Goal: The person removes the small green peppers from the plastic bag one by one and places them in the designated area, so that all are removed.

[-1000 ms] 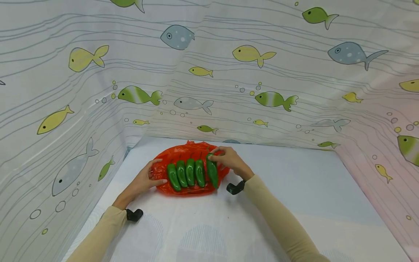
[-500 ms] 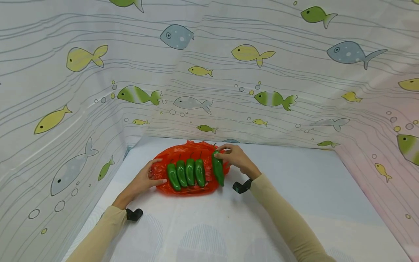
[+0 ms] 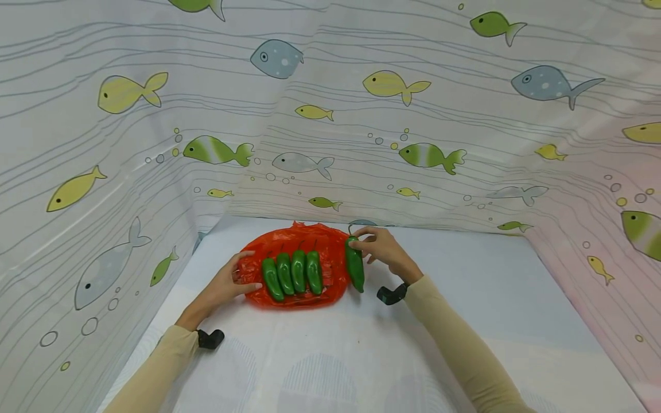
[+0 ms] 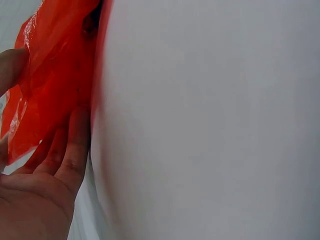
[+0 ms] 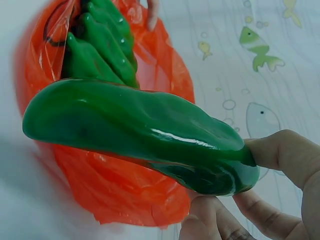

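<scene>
My right hand (image 3: 382, 248) pinches a glossy green chili pepper (image 3: 355, 267) near its stem end, between thumb and fingers, at the right edge of a red plastic bag (image 3: 335, 287). In the right wrist view that pepper (image 5: 135, 130) hangs across the bag, its curved stem end in my fingertips. Several more green peppers (image 3: 298, 272) lie side by side on the bag, stems pointing away from me. On the left, my left hand (image 3: 224, 287) holds the bag's edge, thumb and fingers spread around it. The left wrist view shows its fingers (image 4: 75, 150) against the red film (image 4: 55, 75).
A white cloth with faint round patterns covers the table (image 3: 320, 355). Fish-printed sheets (image 3: 361, 126) rise at the back and on both sides. A dark wrist camera (image 3: 392, 294) sits on the right wrist, another (image 3: 210, 339) on the left.
My right hand has carried the pepper rightward, away from the row of peppers to the bag's right edge. The left hand has stayed in place on the bag.
</scene>
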A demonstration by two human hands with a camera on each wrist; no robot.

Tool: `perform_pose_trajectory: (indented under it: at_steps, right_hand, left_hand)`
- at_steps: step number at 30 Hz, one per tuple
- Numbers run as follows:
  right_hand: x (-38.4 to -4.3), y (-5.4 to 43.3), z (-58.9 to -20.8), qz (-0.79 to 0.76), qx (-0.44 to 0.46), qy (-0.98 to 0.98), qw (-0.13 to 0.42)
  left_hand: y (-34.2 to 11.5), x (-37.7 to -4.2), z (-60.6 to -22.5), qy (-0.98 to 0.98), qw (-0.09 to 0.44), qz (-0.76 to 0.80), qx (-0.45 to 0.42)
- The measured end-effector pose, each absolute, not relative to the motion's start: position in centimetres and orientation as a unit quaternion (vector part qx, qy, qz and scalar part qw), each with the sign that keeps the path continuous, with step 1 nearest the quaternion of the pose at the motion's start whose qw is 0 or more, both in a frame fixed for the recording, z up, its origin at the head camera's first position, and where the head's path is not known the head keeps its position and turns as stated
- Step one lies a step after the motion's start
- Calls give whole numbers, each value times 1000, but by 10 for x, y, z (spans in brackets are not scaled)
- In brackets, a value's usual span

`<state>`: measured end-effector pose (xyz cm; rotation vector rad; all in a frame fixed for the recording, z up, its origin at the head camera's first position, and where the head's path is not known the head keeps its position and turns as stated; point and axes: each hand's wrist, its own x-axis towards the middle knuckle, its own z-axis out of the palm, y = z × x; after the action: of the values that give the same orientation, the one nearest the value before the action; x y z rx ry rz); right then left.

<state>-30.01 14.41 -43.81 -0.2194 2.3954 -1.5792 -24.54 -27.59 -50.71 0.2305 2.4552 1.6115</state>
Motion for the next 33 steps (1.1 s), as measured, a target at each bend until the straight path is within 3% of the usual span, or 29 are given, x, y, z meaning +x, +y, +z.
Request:
perform_pose_trajectory:
  at_steps: [33]
  right_hand:
    - [-296,197,-444,-534,-20,837,120]
  left_hand:
    - [-276,-243,-506,827,95,547,86]
